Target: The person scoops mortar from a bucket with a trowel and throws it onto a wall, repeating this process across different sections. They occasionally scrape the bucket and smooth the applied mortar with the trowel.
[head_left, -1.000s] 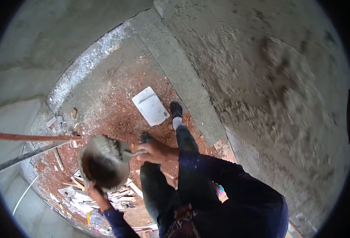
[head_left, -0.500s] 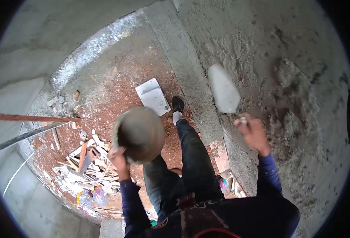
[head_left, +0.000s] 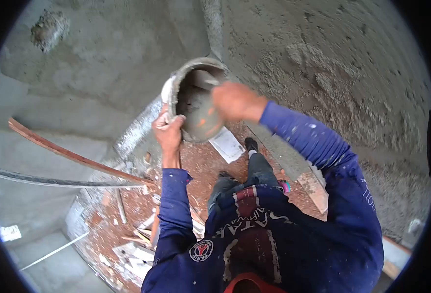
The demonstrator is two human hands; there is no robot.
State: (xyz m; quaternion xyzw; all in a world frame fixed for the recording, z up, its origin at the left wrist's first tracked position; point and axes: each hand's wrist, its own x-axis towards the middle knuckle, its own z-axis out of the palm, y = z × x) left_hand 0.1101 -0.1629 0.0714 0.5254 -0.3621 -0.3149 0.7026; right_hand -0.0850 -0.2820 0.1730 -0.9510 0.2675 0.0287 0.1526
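My left hand [head_left: 169,133] grips the near left rim of a mortar-caked bucket [head_left: 196,117], thumb over the edge. The bucket is raised in front of me and tilted, its open mouth facing me. Grey mortar residue coats its inside. My right hand [head_left: 237,101], a little blurred, is closed around the handle of a trowel [head_left: 204,79]. The trowel's blade is inside the upper part of the bucket, and my fist hides most of the handle.
Rough wet plaster covers the wall [head_left: 332,73] on the right. A wooden board [head_left: 74,154] and a dark bar [head_left: 54,182] slant in from the left. Below lie a white slab [head_left: 227,145] by my foot and scrap wood [head_left: 137,256] on red soil.
The bucket has been lifted up and forward by my left hand and tilted. My right hand has brought the trowel from the right-hand wall into the bucket. The view has shifted toward the walls.
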